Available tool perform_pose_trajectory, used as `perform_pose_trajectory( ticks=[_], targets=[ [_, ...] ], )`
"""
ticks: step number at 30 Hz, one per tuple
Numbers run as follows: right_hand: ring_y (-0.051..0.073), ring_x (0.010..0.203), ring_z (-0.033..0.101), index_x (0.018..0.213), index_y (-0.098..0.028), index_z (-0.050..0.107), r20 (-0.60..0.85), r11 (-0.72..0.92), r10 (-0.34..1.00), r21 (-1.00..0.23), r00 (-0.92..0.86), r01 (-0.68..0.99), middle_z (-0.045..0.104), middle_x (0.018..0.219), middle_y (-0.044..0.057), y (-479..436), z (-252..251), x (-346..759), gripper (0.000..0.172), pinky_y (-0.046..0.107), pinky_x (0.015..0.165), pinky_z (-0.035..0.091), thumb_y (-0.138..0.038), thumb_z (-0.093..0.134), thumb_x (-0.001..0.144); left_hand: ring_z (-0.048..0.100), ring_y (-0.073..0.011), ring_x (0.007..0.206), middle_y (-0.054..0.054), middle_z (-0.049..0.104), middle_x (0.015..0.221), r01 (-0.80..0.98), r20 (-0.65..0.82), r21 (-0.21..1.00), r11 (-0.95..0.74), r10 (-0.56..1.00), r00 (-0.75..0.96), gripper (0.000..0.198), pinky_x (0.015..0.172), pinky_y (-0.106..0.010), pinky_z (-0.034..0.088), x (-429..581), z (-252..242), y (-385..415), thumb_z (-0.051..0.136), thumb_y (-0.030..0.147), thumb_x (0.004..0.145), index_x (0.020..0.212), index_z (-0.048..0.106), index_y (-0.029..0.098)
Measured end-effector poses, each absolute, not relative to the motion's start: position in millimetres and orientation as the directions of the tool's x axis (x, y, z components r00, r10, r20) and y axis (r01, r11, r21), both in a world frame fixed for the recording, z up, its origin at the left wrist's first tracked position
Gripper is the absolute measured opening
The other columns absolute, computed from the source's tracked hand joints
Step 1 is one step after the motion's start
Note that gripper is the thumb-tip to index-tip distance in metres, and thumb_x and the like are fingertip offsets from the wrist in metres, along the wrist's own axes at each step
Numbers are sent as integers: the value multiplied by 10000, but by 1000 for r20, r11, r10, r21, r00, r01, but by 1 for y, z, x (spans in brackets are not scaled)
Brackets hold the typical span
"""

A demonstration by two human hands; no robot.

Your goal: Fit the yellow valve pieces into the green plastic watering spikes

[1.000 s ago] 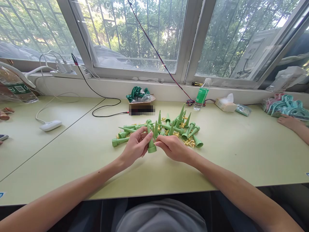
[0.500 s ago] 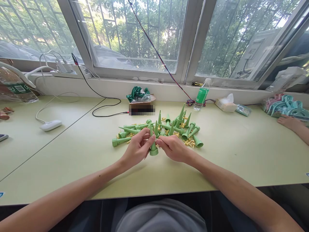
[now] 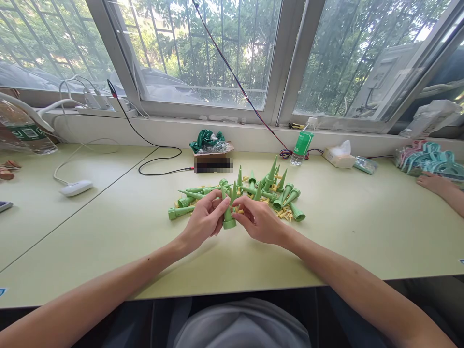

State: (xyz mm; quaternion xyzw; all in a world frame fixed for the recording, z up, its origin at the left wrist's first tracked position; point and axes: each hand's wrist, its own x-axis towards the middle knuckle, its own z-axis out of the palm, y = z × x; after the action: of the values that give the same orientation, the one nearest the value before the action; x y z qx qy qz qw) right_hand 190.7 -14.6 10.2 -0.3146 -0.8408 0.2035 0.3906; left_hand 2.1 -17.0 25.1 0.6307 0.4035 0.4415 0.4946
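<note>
My left hand [image 3: 205, 216] is closed around a green plastic watering spike [image 3: 228, 220], its wide cap down and its point up. At the spike's right side, the thumb and fingers of my right hand [image 3: 260, 221] are bent in a loose pinch. Whatever sits between those fingertips is too small or hidden to make out. Behind both hands spreads a pile of similar green watering spikes [image 3: 270, 180], some standing point up and others lying down. Small yellow plastic valves [image 3: 287, 214] are scattered among them.
Behind the pile stands a small cardboard box [image 3: 212, 157] holding green and clear plastic. A water bottle [image 3: 302, 144] and a tissue box [image 3: 339, 157] are near the wall. At far right, another person's hand [image 3: 433, 182] rests by plastic clips [image 3: 440, 162]. A white device [image 3: 77, 188] lies left.
The held spike has shifted slightly up and left with my left hand. My right thumb and index finger have spread a little from their tighter pinch beside it.
</note>
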Motion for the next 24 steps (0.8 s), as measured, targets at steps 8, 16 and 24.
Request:
perform_pose_trajectory(
  ticks=[8,16,24],
  targets=[
    [92,516,389,1095,-192,524,558,759,644,-553,-523,344,519,687,-54,-12,8,192,112,213,564,335,-209,496,988,371,-53,328,94,390,495,87,138,982,-169,950,280,321,317,-163,279,1,24,-15,577,483,944,815,470,209],
    [116,566,478,1052,-201,550,550,753,652,-551,-522,360,613,732,-11,-8,4,193,97,219,589,380,-247,477,1009,364,-49,328,94,395,503,103,139,979,-174,949,284,323,313,-158,276,0,23,-14,581,490,940,821,478,209],
    [128,566,549,1044,-201,566,556,758,648,-536,-521,371,653,712,-1,-7,3,193,112,225,581,409,-269,483,1012,350,-41,321,102,396,499,84,144,981,-176,944,295,322,301,-148,275,1,24,-14,593,473,937,812,465,206]
  ],
)
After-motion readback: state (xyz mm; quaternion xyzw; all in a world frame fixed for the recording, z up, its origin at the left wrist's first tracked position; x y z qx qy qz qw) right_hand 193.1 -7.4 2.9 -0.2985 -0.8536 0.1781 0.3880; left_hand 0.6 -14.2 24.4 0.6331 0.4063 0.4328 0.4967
